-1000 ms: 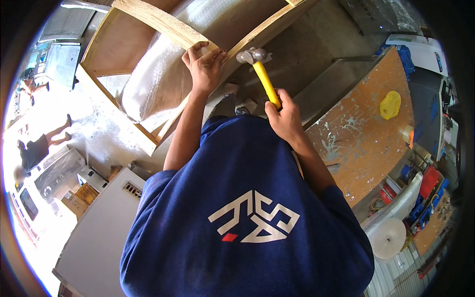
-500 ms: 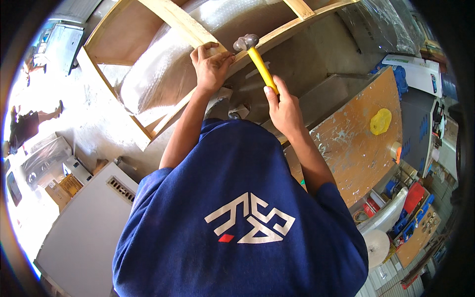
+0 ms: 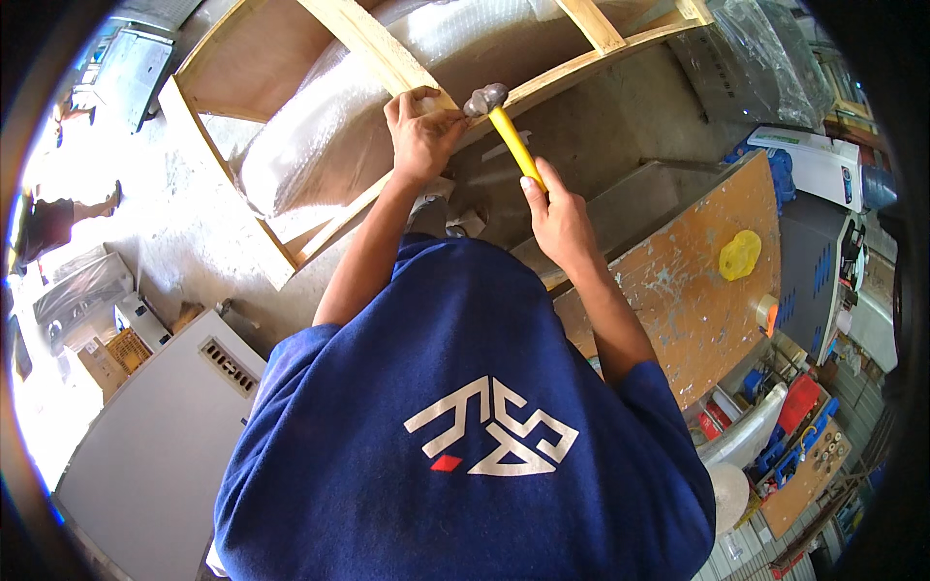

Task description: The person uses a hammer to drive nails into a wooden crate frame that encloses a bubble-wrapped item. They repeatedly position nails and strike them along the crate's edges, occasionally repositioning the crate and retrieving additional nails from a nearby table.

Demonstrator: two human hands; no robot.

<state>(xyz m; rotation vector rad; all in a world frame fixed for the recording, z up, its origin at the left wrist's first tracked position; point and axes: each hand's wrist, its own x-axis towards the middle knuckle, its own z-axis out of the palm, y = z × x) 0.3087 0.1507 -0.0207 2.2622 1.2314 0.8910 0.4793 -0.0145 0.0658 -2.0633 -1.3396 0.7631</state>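
Note:
My right hand (image 3: 562, 221) is wrapped round the yellow handle of a hammer (image 3: 511, 140). Its dark metal head is up beside the wooden crate frame (image 3: 567, 77), close to the fingers of my left hand (image 3: 421, 140). That left hand rests at the joint where a slanting slat (image 3: 373, 48) meets the long front rail. Its thumb and fingertips are pinched together there; whatever lies between them is too small to make out. Inside the frame is a large bundle in clear bubble wrap (image 3: 300, 145).
A scuffed brown board (image 3: 678, 290) on my right carries a crumpled yellow piece (image 3: 740, 255) and a tape roll (image 3: 765, 313). A pale cabinet (image 3: 155, 426) stands at the lower left. Another person's leg (image 3: 92, 208) shows at the far left. Tools (image 3: 799, 426) crowd the lower right.
The view has shifted slightly, so the frame and both hands sit a little further right. The hammer head stays beside the left fingers, and both grips are unchanged.

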